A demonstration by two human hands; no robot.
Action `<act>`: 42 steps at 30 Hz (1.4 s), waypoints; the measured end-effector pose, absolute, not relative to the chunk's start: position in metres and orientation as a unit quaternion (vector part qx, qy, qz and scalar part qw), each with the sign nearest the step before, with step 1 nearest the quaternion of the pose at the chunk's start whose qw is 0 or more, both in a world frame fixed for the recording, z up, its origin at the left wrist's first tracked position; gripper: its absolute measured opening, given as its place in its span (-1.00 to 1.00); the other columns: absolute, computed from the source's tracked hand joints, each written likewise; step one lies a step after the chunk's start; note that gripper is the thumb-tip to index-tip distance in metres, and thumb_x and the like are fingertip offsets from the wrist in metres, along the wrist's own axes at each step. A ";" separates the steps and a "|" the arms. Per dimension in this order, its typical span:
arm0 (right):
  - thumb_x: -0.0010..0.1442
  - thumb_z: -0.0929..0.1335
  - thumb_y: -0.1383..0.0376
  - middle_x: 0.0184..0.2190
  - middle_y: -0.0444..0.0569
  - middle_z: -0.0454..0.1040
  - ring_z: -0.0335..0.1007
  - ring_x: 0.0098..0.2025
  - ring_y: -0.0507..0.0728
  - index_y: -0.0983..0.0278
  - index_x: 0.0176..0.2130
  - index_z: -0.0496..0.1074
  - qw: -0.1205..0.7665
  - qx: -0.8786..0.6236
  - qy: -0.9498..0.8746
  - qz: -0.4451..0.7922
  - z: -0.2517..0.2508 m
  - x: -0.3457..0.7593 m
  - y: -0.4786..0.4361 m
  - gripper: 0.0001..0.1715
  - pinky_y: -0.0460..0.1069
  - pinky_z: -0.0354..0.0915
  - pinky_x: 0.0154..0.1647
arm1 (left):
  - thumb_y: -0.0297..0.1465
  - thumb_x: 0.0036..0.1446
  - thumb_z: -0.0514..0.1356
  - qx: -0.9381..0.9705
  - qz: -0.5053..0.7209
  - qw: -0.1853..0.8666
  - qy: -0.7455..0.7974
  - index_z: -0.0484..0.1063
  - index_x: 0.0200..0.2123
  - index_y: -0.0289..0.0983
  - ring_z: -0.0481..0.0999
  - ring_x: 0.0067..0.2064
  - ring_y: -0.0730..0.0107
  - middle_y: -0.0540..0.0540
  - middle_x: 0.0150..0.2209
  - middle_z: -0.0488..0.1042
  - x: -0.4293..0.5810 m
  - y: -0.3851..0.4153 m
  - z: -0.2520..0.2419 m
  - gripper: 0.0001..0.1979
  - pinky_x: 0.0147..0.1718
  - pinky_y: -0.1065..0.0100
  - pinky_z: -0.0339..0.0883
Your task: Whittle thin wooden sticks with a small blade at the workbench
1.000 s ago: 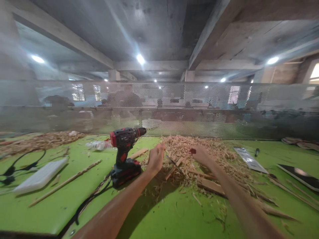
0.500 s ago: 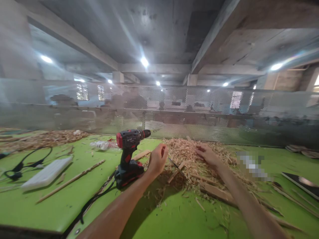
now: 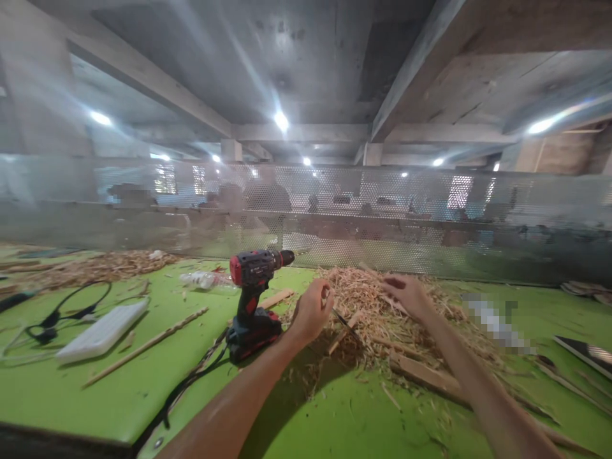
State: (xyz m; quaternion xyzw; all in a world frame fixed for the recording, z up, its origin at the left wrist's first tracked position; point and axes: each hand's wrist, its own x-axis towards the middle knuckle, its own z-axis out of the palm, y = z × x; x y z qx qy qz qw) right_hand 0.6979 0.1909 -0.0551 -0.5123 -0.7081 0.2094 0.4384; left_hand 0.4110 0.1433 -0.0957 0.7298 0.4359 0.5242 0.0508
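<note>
The green tabletop (image 3: 95, 395) carries a heap of wood shavings (image 3: 368, 299) by its far edge, with a drill (image 3: 253, 299) standing just left of it. The right hand (image 3: 406, 294) is loosely spread over the heap; the left hand (image 3: 310, 313) is curled shut at its left fringe.

Pixelated strip (image 3: 497, 326) beside the wood shavings (image 3: 368, 296); hazy figures (image 3: 268, 197) behind mesh screen (image 3: 411, 220)

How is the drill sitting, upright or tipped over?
Upright: the drill stands on its battery base on the green table, handle vertical, chuck pointing right, beside the left hand.
</note>
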 end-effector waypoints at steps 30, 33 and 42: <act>0.14 0.41 -0.04 -0.63 -0.28 0.10 -0.03 -0.61 0.00 0.23 -0.23 0.49 0.459 -0.338 -0.697 0.435 -0.034 0.531 0.177 -0.60 -0.07 -0.06 -0.60 | -0.02 -0.28 0.54 0.601 0.515 0.413 0.451 0.58 -0.25 -0.31 0.59 -0.20 0.09 -0.25 -0.16 0.65 0.257 0.105 -0.052 -0.40 -0.24 0.22 0.41; 0.13 0.39 -0.04 -0.62 -0.20 0.16 0.05 -0.56 0.05 0.23 -0.32 0.51 0.479 -0.351 -0.716 0.367 -0.041 0.518 0.185 -0.62 -0.04 -0.01 -0.53 | -0.04 -0.29 0.55 0.598 0.524 0.440 0.417 0.54 -0.36 -0.32 0.41 -0.50 0.41 -0.12 -0.40 0.58 0.270 0.115 -0.050 -0.45 -0.46 0.35 0.24; 0.08 0.47 -0.09 -0.60 -0.27 0.06 -0.19 -0.60 -0.02 0.21 -0.22 0.50 0.469 -0.281 -0.621 0.562 -0.062 0.514 0.170 -0.54 -0.07 -0.16 -0.58 | -0.10 -0.15 0.44 0.600 0.569 0.400 0.395 0.42 -0.46 -0.30 0.20 -0.61 0.52 0.08 -0.69 0.26 0.268 0.123 -0.073 -0.59 -0.50 0.40 0.08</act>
